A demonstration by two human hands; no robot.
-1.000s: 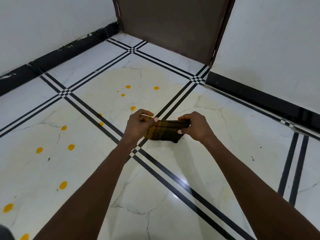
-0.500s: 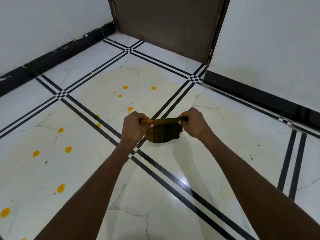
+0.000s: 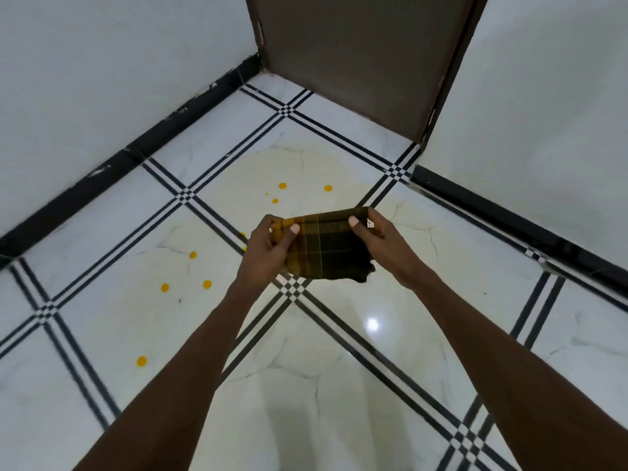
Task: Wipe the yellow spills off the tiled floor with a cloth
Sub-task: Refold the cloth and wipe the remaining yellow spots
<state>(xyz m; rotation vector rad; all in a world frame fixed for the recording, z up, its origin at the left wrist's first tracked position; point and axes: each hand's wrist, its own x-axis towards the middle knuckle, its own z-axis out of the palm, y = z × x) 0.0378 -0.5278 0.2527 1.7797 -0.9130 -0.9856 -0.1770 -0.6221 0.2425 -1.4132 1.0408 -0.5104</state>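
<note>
A dark checked cloth with yellow-brown stripes hangs in the air above the floor, held by its top edge. My left hand pinches its left corner and my right hand pinches its right corner. Yellow spills dot the white tiled floor: three small drops beyond the cloth, and several more to the left, such as the drops and the lone drop. Some spots near my left hand are partly hidden by it.
White walls with a black skirting close the corner on the left and right. A brown door stands open at the back. Black double lines cross the tiles. A pale yellowish stain spreads over the tile beyond the cloth.
The cloth has been spread wider and lifted between my hands. The view has shifted, so the floor and the spills sit differently in the frame.
</note>
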